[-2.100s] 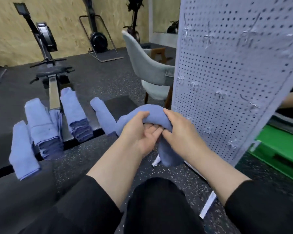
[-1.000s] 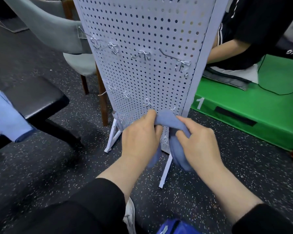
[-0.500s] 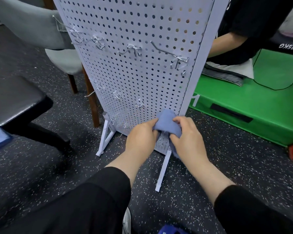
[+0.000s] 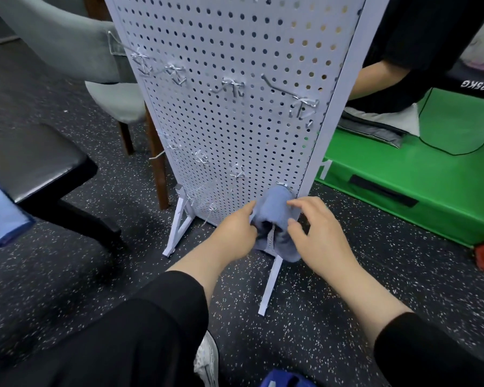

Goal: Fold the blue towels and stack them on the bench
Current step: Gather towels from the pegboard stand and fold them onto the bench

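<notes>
Head view: blue towel (image 4: 274,216) hung on a low hook at the bottom right corner of the white pegboard (image 4: 235,107), left hand (image 4: 236,233) pinching its left side with curled fingers, right hand (image 4: 317,233) just beside its right side, fingers loosely spread, gripping nothing. At the left edge, another blue towel (image 4: 0,213) draped over the black tabletop (image 4: 31,160); green box (image 4: 403,185) on the speckled floor behind the pegboard.

Even indoor light, wide-angle view with soft edges

Light falls from above, bright on the white pegboard (image 4: 235,107) and the green box (image 4: 403,191), with no hard glare. A faint sheen lies on the black table (image 4: 39,160), with dark shadow beneath it on the speckled floor (image 4: 67,275). The pegboard's straight sides lean and bow. The centre is fairly sharp; the corners smear, and the left edge is blurred.
</notes>
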